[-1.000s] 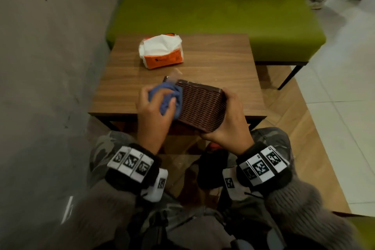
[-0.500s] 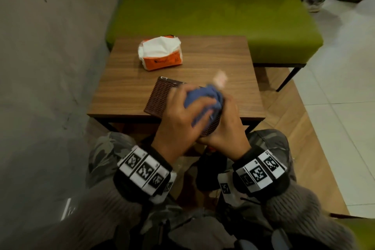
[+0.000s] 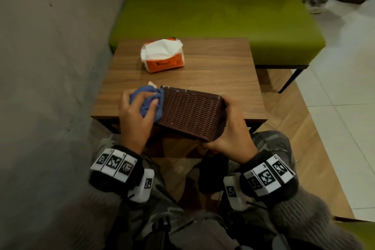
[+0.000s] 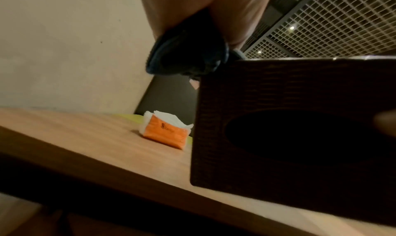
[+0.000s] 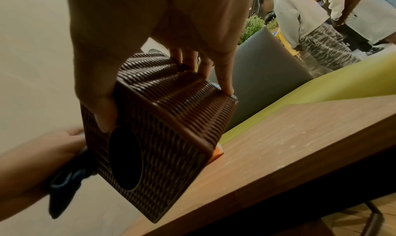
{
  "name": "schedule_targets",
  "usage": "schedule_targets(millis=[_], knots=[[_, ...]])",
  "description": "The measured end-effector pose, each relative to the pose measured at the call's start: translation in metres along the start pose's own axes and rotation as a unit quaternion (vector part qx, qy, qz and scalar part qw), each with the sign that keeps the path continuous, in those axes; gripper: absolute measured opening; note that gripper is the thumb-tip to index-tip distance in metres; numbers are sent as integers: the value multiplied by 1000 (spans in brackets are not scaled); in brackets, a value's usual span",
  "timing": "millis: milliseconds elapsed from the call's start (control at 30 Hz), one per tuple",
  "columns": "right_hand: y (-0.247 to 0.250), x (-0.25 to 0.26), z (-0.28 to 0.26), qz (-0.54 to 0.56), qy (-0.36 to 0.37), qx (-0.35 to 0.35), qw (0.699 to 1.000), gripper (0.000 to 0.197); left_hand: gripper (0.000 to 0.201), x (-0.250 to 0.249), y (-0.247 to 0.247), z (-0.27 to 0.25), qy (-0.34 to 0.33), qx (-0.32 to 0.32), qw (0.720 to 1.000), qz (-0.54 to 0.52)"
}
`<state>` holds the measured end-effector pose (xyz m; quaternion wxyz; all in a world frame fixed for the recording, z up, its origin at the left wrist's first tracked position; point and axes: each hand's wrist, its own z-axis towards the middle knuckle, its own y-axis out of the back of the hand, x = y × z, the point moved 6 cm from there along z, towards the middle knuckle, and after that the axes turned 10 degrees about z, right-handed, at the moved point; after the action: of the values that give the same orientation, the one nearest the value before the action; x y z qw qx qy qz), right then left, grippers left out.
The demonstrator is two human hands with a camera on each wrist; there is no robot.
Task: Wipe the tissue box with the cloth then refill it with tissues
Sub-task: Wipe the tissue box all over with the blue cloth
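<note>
A brown woven tissue box (image 3: 190, 112) is tilted up at the near edge of the wooden table (image 3: 213, 67), its oval opening (image 5: 125, 157) facing me. My right hand (image 3: 229, 128) grips the box's right end, thumb beside the opening and fingers over the far side (image 5: 223, 85). My left hand (image 3: 136, 115) holds a bunched blue cloth (image 3: 148, 97) pressed against the box's left end; the same cloth (image 4: 188, 58) shows dark at the box's corner (image 4: 300, 138) in the left wrist view. An orange pack of white tissues (image 3: 163, 55) lies further back on the table.
A grey wall (image 3: 50, 67) runs close along the left. A green bench (image 3: 223, 18) stands behind the table. People (image 5: 317, 29) stand at the far right. Tiled and wooden floor (image 3: 334, 117) lies to the right.
My left hand with the cloth has swept from the box's right end back to its left end. The box has turned so its long woven side faces up.
</note>
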<state>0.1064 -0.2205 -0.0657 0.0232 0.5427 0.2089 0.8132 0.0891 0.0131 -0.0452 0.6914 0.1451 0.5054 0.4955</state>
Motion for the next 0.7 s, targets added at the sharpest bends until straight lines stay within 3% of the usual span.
schedule_targets(millis=[133, 167, 267, 300, 433, 600, 700], knots=[[-1, -1, 2, -21, 14, 1, 1000, 96, 23, -37, -7, -26, -195, 130, 971, -40], [-1, -1, 3, -26, 18, 3, 999, 95, 22, -34, -9, -22, -182, 135, 973, -41], [-2, 2, 2, -34, 29, 15, 999, 96, 19, -5, -8, 5, -1, 68, 995, -67], [-2, 3, 2, -36, 34, 14, 999, 96, 18, -4, -7, 9, 17, 56, 996, -73], [-7, 10, 8, -59, 40, 17, 997, 95, 21, -59, -8, 0, -76, 94, 986, -111], [-18, 22, 10, -63, 72, 4, 995, 83, 25, -109, -5, -5, -155, 46, 985, -57], [-13, 19, 9, -89, 75, 8, 993, 84, 28, -107, -9, 4, -157, 106, 981, -44]])
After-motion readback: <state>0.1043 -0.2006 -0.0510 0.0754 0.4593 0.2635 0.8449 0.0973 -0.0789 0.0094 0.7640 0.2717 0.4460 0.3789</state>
